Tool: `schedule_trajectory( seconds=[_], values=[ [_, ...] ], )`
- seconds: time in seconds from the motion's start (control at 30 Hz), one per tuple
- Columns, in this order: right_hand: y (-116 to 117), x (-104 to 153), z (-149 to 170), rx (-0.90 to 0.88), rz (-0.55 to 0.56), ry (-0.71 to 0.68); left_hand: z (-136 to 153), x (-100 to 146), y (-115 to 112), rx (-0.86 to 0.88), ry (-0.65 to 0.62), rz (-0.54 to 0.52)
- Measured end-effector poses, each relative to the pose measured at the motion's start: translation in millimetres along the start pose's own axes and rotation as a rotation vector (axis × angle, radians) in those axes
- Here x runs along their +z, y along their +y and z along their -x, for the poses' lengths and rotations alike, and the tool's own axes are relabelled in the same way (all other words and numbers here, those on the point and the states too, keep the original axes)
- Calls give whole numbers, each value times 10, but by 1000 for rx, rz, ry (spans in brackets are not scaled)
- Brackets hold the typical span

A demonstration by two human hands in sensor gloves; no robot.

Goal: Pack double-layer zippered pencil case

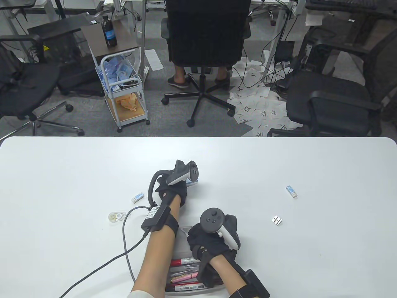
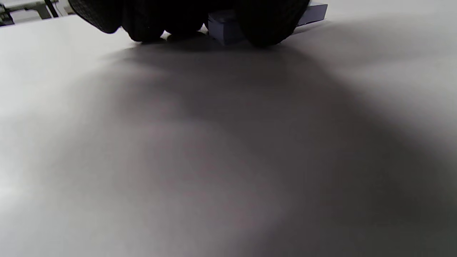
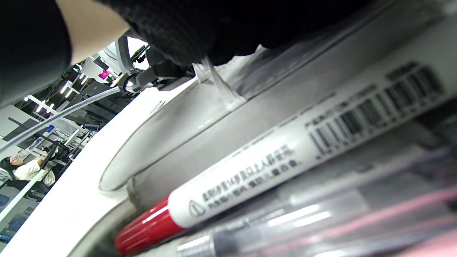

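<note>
Clear-plastic pencil case lay part-filled with pens; left hand grip covered a small box, right hand grip state indiscernible; erasers remained on the bench.

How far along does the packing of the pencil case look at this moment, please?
Partly done. The pencil case lies open with a red-capped marker and pens already inside, the right hand resting on it. The left hand reaches out onto a small box. Left on the table: two erasers, correction tape and a small metal piece.
</note>
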State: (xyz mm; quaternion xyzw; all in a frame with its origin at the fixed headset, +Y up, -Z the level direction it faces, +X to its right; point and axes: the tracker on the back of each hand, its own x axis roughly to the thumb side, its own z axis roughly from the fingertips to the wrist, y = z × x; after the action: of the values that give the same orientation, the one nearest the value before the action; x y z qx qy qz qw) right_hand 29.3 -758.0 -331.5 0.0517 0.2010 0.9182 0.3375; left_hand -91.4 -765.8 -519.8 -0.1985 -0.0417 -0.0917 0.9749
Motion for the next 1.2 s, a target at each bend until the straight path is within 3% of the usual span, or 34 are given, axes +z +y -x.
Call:
schedule_trajectory(
  seconds=[0.17,0.27,0.37,0.47,0.5,0.6,0.63,0.7,0.93,1.07,1.2],
  values=[
    [-3,-1,-3,13,0,0,77,106,50,-20,-45,-43],
    [-20,-10,16,-26,-13,14,241,426,181,83,-128,-92],
    [-24,-7,41,-79,-19,19,366,873,246,37,-235,-138],
    [-25,-3,61,-103,-19,18,464,1470,67,-1,-385,-138],
    [-37,-9,95,-149,-32,21,474,1670,-84,32,-434,-104],
    [-66,-25,171,-294,-70,34,448,1983,-459,-76,-434,-25],
    [-70,-26,178,-298,-71,34,443,2023,-539,-126,-425,-32],
    [-60,-23,171,-282,-64,31,416,2102,-631,-167,-428,-158],
    [-11,32,123,-244,-15,-8,49,2133,-563,-351,-466,-193],
    [13,76,64,-117,37,-44,-68,2120,-577,-276,-457,-228],
    [-86,123,75,-303,70,32,201,2162,-577,-135,-429,-204]
  ],
)
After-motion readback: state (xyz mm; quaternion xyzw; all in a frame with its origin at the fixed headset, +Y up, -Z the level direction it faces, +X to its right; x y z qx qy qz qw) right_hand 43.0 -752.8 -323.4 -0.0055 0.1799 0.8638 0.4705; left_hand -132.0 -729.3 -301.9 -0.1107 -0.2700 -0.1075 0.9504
